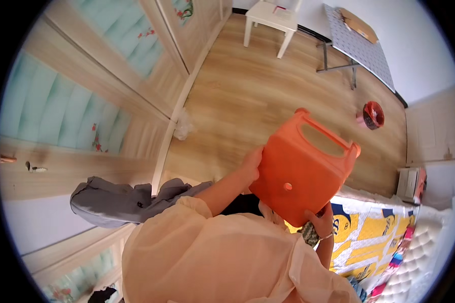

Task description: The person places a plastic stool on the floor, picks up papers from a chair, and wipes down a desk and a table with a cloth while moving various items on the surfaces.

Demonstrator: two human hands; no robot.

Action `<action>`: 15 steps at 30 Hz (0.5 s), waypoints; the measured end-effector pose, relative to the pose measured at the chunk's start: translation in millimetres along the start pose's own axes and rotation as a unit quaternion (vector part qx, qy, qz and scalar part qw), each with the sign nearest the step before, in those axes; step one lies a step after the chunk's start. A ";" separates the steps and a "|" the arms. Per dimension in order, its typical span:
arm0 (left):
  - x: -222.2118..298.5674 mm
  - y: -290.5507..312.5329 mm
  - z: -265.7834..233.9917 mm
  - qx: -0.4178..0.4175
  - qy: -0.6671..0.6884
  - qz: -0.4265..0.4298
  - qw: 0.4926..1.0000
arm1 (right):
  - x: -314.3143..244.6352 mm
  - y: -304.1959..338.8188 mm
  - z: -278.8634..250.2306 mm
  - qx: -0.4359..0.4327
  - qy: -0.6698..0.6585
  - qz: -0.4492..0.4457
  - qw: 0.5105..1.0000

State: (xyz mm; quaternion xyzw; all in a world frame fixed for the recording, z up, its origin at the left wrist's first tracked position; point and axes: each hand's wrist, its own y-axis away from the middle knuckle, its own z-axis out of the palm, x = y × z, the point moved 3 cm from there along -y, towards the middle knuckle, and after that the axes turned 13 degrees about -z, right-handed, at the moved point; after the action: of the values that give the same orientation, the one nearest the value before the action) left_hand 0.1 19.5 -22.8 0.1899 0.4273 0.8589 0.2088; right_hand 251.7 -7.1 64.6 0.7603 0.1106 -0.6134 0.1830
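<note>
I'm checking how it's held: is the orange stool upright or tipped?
Tipped: the left hand and right hand hold the orange stool, its legs pointing forward, not straight down.

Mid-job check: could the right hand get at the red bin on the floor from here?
Probably not: the right hand is on the orange plastic stool, and the red bin stands well beyond it across the floor.
</note>
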 end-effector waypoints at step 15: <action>165.7 -102.3 99.0 0.074 0.039 0.052 0.995 | 9.1 -283.2 -59.7 -0.066 0.054 0.029 0.996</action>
State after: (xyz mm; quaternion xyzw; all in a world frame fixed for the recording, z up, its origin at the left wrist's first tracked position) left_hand -69.2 226.7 -25.8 0.1933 0.4869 0.8414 0.1328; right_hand 195.8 274.4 26.1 0.7812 0.1386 -0.5575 0.2442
